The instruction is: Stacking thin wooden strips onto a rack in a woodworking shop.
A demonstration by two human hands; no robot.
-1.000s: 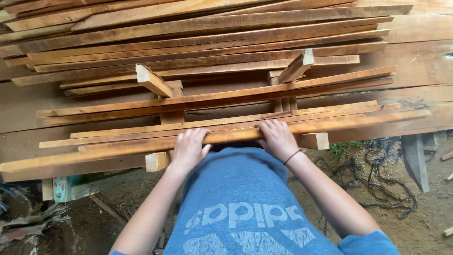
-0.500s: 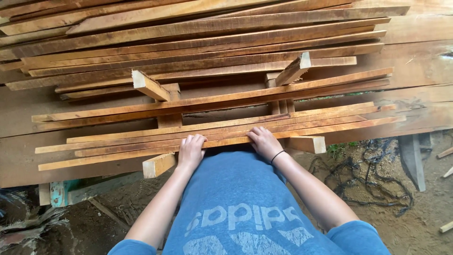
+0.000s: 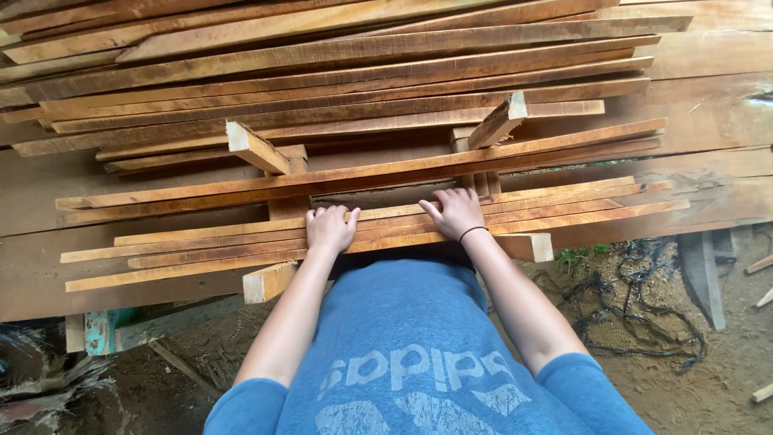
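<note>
Wooden slats under both hands, front of the stack at 6 o'clock.
Left hand point(image 3: 330, 228) and right hand point(image 3: 456, 213) lie palm-down, fingers curled over the slats point(image 3: 564, 213), clasping nothing; slats rest on crosspieces point(image 3: 268, 282), uneven at 9 o'clock, apparently mid-alignment.

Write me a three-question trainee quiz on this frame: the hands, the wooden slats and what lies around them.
1. True or false: both hands rest on the nearest layer of slats.
2. Which wrist carries the dark band? A) left B) right C) neither
3. What lies on the ground at the right, beneath the planks?

Key
1. True: the left hand and the right hand both lie palm down on the front slats.
2. B, the right wrist.
3. A tangle of black cord on the dirt, beside a small green plant.
</note>
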